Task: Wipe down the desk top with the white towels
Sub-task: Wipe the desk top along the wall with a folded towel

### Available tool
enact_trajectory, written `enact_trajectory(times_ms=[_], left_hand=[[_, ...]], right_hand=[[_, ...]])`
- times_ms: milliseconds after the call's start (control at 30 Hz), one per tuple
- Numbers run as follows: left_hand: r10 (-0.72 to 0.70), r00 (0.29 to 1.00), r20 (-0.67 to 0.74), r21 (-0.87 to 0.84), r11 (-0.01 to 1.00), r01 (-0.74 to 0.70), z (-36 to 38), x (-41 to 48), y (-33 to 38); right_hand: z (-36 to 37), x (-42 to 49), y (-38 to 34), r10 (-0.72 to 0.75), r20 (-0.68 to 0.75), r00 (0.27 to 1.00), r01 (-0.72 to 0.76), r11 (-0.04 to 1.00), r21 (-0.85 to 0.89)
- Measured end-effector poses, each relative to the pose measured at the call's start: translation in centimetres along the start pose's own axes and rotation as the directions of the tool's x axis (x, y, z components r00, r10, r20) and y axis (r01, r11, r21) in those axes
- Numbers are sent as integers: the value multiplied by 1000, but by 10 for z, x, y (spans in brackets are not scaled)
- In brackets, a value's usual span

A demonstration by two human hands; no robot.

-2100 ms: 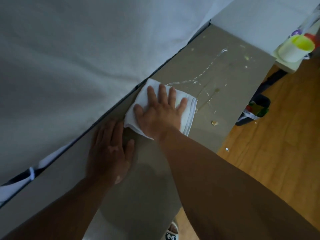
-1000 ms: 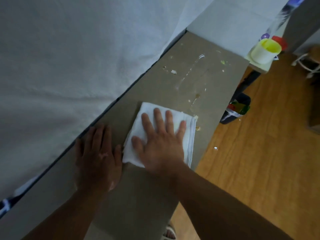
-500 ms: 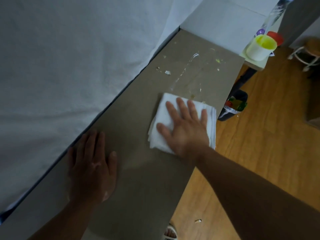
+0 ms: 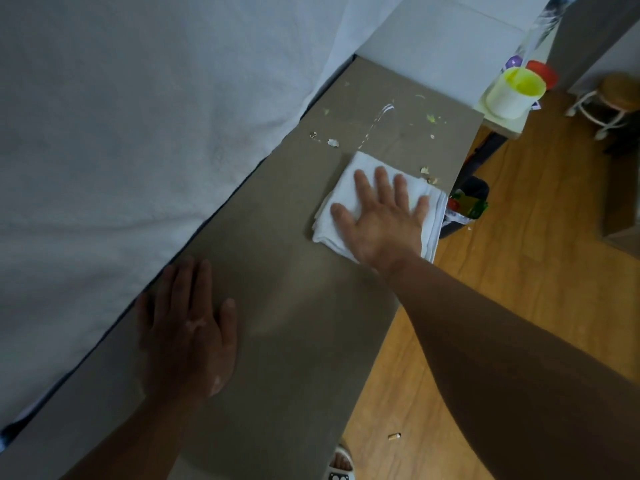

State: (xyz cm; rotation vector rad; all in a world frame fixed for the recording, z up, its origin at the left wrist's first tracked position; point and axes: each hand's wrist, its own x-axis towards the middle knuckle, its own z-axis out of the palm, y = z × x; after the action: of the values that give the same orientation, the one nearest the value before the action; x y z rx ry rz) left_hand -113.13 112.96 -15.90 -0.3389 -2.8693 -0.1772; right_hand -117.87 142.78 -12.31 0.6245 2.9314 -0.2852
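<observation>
— Right hand [image 4: 381, 220] first: how does it lie?
— Flat, palm down, fingers spread, pressing on the folded white towel [image 4: 343, 190]. The towel lies on the desk top [image 4: 294, 289], with its hem right at the floor-side edge.
— And the left hand [image 4: 187, 334]?
— Also flat on the desk, with the fingers straight and close together, holding nothing. It rests near the back edge, well apart from the towel.
— What takes up most of the view?
— White fabric [image 4: 138, 133]. It fills the whole left side and meets the desk along its back edge. Next comes the grey-brown desk top, a long strip running away from the person, then the wooden floor [image 4: 519, 271] on the right.
— Smaller things?
— A dark bin [image 4: 479, 188] with red and green rubbish stands on the floor just beside the desk, by the towel's corner. Past the desk's far end, a white cup [image 4: 509, 98] with a yellow inside sits on a pale surface, and a red lid [image 4: 543, 72] is behind it. A round wooden-topped stool [image 4: 620, 95] is at the far right.
— Is the desk dirty?
— Beyond the towel, yes. I can see a white streak [image 4: 384, 109], green flecks [image 4: 431, 117] and crumbs [image 4: 332, 142] near the back edge. More crumbs lie just beside the towel's far corner. One small scrap [image 4: 394, 436] lies on the floor.
</observation>
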Motion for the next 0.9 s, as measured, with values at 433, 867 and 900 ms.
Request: enact_trajectory(times_ms=[433, 867, 900], left_hand=[[78, 996, 51, -18, 997, -78, 0, 15, -2], [86, 995, 55, -12, 996, -86, 3, 18, -5], [85, 994, 63, -7, 996, -85, 3, 18, -5]], right_hand=[[19, -107, 3, -196, 23, 980, 193, 978, 74], [-10, 37, 74, 4, -82, 997, 5, 994, 111], [-10, 40, 74, 14, -87, 996, -4, 993, 119]])
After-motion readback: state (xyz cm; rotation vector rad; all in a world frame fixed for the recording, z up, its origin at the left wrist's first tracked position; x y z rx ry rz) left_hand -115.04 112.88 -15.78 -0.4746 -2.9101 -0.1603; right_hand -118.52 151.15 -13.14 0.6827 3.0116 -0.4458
